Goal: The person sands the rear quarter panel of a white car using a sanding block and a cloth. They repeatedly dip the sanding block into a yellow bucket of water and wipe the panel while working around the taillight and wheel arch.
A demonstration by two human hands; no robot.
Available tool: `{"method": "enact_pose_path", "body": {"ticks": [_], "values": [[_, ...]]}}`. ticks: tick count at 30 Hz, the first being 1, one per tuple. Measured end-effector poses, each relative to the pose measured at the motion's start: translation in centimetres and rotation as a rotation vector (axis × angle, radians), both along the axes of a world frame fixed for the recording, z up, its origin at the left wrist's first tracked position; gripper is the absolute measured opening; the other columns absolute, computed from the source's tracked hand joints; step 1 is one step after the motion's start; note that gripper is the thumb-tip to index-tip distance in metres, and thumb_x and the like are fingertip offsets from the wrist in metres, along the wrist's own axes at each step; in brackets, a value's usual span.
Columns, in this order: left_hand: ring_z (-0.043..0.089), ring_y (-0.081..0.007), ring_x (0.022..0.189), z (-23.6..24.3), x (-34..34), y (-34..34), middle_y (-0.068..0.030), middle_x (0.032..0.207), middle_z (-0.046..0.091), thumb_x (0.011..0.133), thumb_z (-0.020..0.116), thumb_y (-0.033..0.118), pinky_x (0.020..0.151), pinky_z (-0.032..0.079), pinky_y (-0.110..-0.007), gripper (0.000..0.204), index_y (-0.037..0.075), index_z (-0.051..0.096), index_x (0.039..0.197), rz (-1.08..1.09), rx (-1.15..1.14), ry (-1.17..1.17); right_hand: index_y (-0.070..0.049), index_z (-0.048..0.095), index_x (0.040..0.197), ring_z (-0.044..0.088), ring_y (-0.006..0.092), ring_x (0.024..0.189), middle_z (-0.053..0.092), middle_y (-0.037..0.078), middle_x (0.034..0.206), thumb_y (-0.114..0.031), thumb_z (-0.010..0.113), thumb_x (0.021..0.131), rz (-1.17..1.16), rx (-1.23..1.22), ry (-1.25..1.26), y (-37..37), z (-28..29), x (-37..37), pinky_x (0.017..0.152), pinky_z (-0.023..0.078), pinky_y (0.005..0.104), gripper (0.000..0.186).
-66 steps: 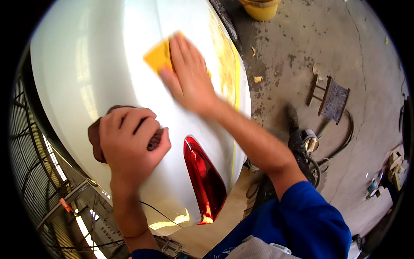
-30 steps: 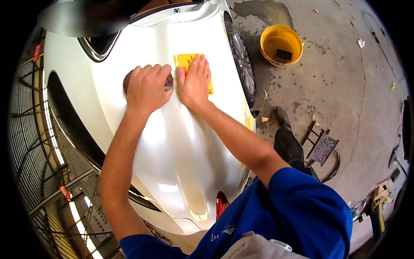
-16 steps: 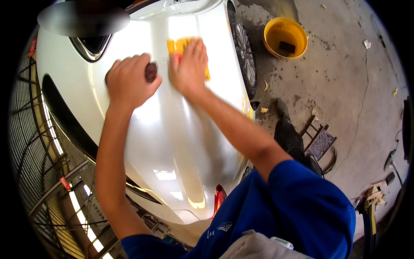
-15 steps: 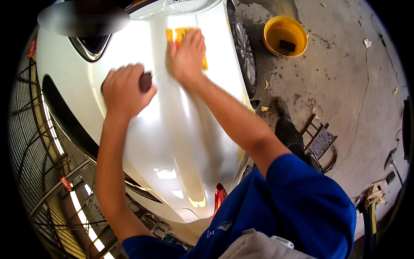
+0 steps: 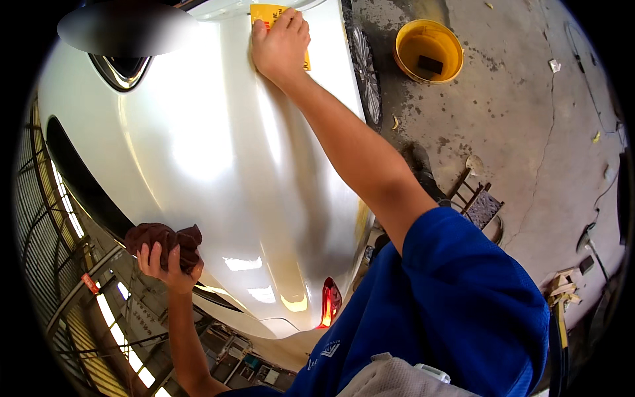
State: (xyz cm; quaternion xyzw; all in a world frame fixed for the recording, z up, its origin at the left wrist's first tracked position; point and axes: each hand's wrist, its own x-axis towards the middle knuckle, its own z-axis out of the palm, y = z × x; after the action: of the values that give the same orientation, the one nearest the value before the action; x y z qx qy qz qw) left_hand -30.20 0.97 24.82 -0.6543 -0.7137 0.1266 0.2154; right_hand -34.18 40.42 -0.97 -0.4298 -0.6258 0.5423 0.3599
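A glossy white car body (image 5: pixel 198 178) curves beneath both my arms. On its upper part, near the wheel side, my right hand (image 5: pixel 283 49) presses a flat yellow rectangular sheet (image 5: pixel 264 11) with red and dark print against the paint. I cannot make out the sheet's material. Lower left, beside the dark side window (image 5: pixel 89 178), my left hand (image 5: pixel 170 268) is wrapped round a bunched dark brown cloth (image 5: pixel 159 237). The cloth sits at the edge of the panel; whether it touches the car I cannot tell.
A yellow bucket (image 5: pixel 428 28) holding a dark block (image 5: pixel 430 64) stands on the stained concrete floor beyond the car wheel (image 5: pixel 366 76). A small stool (image 5: pixel 483 208) lies near my feet. The red tail light (image 5: pixel 329 303) is close to my body.
My left hand has come down and left, turning so the brown cloth shows fully. My right hand has slid the yellow sheet farther up the panel. The view has shifted slightly.
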Motion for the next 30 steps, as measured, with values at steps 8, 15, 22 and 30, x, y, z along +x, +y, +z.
{"method": "enact_pose_path", "body": {"ticks": [8,15,22,30], "values": [[0.035,-0.0437,0.142,0.1,-0.2,-0.6,-0.0183,0.145,0.045,0.092,0.067,0.045,0.114,0.031,-0.064,0.048,0.005,0.063,0.119,-0.023,0.005,-0.079,0.019,0.038,0.139,0.041,0.0456,0.130,0.044,0.034,0.137,-0.031,0.054,0.099,0.123,0.006,-0.021,-2.1,-0.5,1.1,0.112,0.030,0.0562,0.066],[0.038,-0.0441,0.140,1.0,0.9,-0.1,-0.0174,0.148,0.045,0.083,0.078,0.023,0.116,0.031,-0.063,0.052,0.010,0.063,0.131,0.018,-0.044,-0.106,0.018,0.040,0.138,0.043,0.0452,0.125,0.044,0.033,0.135,-0.033,0.054,0.099,0.018,0.074,-0.009,-6.8,-1.3,2.7,0.109,0.033,0.0550,0.065],[0.044,-0.0369,0.138,-1.1,1.7,-0.1,-0.0120,0.145,0.054,0.079,0.081,0.018,0.117,0.033,-0.051,0.060,0.014,0.064,0.136,-0.106,0.103,-0.077,0.020,0.036,0.142,0.040,0.0479,0.132,0.040,0.035,0.144,-0.033,0.054,0.099,-0.003,0.159,-0.017,-18.4,-1.6,12.4,0.113,0.032,0.0560,0.071],[0.049,-0.0241,0.135,-1.4,1.5,-1.8,0.0028,0.147,0.057,0.092,0.076,0.033,0.116,0.031,-0.045,0.048,0.030,0.065,0.139,-0.191,0.145,0.026,0.018,0.026,0.154,0.026,0.0527,0.149,0.026,0.038,0.161,-0.040,0.048,0.105,0.125,0.105,-0.037,-35.4,0.4,28.2,0.123,0.023,0.0556,0.079]]}}
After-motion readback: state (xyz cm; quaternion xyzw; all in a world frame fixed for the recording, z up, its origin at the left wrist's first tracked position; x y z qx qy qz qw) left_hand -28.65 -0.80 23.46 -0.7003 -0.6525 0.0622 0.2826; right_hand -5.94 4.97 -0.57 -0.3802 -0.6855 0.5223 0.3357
